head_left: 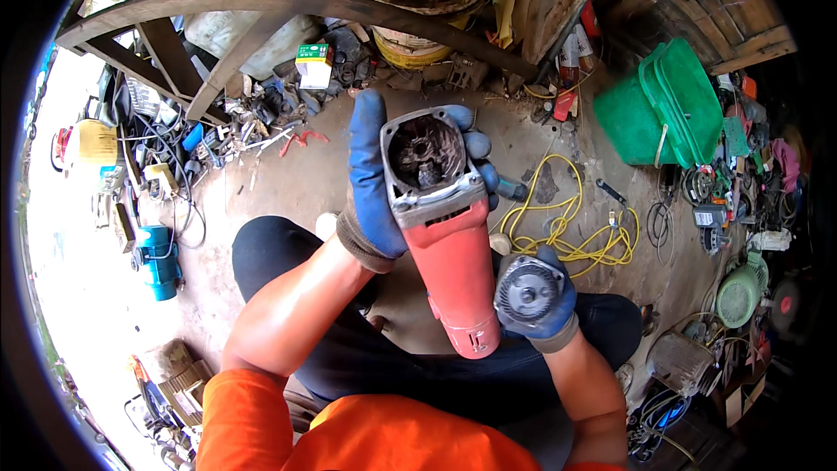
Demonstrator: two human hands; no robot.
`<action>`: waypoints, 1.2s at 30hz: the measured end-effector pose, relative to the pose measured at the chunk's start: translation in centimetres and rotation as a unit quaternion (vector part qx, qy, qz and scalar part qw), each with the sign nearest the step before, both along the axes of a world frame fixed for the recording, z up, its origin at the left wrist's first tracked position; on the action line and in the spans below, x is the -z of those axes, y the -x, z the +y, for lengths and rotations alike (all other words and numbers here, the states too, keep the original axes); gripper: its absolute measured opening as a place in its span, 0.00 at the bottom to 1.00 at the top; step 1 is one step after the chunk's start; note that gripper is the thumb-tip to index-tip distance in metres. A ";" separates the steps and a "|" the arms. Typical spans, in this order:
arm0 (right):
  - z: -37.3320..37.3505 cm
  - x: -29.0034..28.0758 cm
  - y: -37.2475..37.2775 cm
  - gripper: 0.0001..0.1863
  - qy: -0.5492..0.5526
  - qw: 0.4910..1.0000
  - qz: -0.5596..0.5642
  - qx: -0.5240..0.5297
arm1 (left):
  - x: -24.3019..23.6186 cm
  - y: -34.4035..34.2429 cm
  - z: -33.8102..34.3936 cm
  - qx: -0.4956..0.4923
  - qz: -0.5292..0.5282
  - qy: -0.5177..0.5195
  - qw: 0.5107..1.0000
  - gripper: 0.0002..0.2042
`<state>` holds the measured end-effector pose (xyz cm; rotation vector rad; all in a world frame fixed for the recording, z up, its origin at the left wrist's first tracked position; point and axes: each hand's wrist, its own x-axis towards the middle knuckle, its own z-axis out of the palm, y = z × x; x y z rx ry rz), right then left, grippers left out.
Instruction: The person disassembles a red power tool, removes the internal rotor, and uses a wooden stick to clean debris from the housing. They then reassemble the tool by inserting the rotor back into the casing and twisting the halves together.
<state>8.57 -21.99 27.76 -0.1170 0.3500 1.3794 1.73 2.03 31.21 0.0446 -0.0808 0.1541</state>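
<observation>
My left hand (373, 187), in a blue work glove, is closed round the head of a red angle grinder body (452, 266). Its grey metal gear housing (429, 157) faces up, uncovered, with dark grease inside. The thumb lies along one side and the fingertips wrap the other. To the right, my right hand (562, 301), also gloved, grips a round toothed gear (528, 293) mounted on a grey cover plate. The plate is apart from the housing, beside the lower part of the red body. Part of the right hand is behind the plate.
Across the concrete floor beyond my right hand runs a coiled yellow cord (575, 249). Green plastic bins (654, 113) lean at the far right. A curved wooden frame (305, 2) and a large bucket (418, 44) stand ahead, with loose scrap around. A blue cylindrical motor (159, 263) is at left.
</observation>
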 end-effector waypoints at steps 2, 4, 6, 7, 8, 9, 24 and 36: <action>0.5 -0.4 0.5 0.13 -0.011 1.000 -0.027 0.006 | 0.5 0.3 -0.3 -0.031 0.030 0.001 0.999 0.41; 1.1 -0.2 1.4 0.15 -0.003 0.995 -0.084 0.045 | -0.1 0.7 -1.1 -0.069 0.122 -0.053 0.989 0.41; 1.0 0.1 1.4 0.20 0.010 0.997 -0.071 0.036 | 0.1 1.5 -1.7 -0.065 0.140 -0.088 0.984 0.43; 0.7 0.2 1.5 0.23 0.025 0.999 -0.027 0.026 | -0.1 1.9 -1.8 -0.065 0.155 -0.102 0.980 0.44; 0.4 0.4 1.6 0.25 0.029 0.999 -0.017 0.020 | 0.0 2.2 -2.2 -0.062 0.171 -0.115 0.977 0.44; 0.4 0.5 1.8 0.26 0.031 0.999 -0.005 0.010 | 0.3 3.1 -3.0 -0.063 0.167 -0.082 0.980 0.48; 2.6 -2.0 0.3 0.30 0.274 0.875 -0.395 0.058 | 4.0 5.7 -3.6 -0.064 0.165 0.045 0.983 0.48; 5.8 -4.5 -0.9 0.22 0.261 0.814 -0.515 0.064 | 3.4 5.3 -6.5 -0.011 0.245 0.085 0.966 0.42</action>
